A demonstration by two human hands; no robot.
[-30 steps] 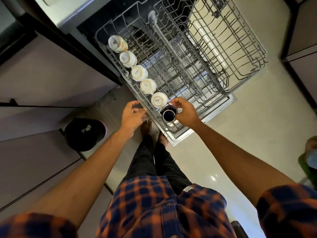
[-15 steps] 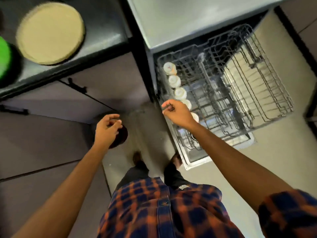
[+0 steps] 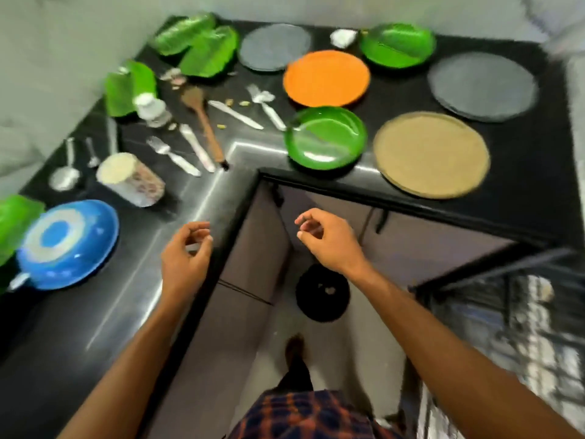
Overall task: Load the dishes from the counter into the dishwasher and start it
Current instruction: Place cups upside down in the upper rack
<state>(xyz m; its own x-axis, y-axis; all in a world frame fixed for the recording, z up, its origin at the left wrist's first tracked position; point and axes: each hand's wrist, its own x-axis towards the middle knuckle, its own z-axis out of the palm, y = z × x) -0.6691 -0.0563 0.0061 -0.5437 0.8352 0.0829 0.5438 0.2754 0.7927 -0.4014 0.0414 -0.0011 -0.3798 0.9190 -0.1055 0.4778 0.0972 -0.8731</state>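
The black L-shaped counter (image 3: 522, 160) carries many dishes: an orange plate (image 3: 326, 78), a green plate (image 3: 326, 141), a tan plate (image 3: 431, 154), grey plates (image 3: 482, 86), a blue bowl (image 3: 65, 243) upside down, a patterned cup (image 3: 131, 179) on its side, and forks, knives and a wooden spoon (image 3: 202, 122). My left hand (image 3: 185, 256) hovers over the counter's inner edge, fingers loosely curled, holding nothing. My right hand (image 3: 329, 240) hangs in the air in front of the cabinets, also loosely curled and empty. The dishwasher rack (image 3: 519, 324) shows blurred at the lower right.
Green leaf-shaped plates (image 3: 202, 47) and another green plate (image 3: 397, 44) lie at the back by the wall. A small white cup (image 3: 151, 107) stands upside down at the left. A black round bin (image 3: 322, 296) sits on the floor below my right hand.
My view has swung from the dishwasher rack up to the counter. My right hand let go of the dark cup in the rack, and both hands moved toward the counter corner.
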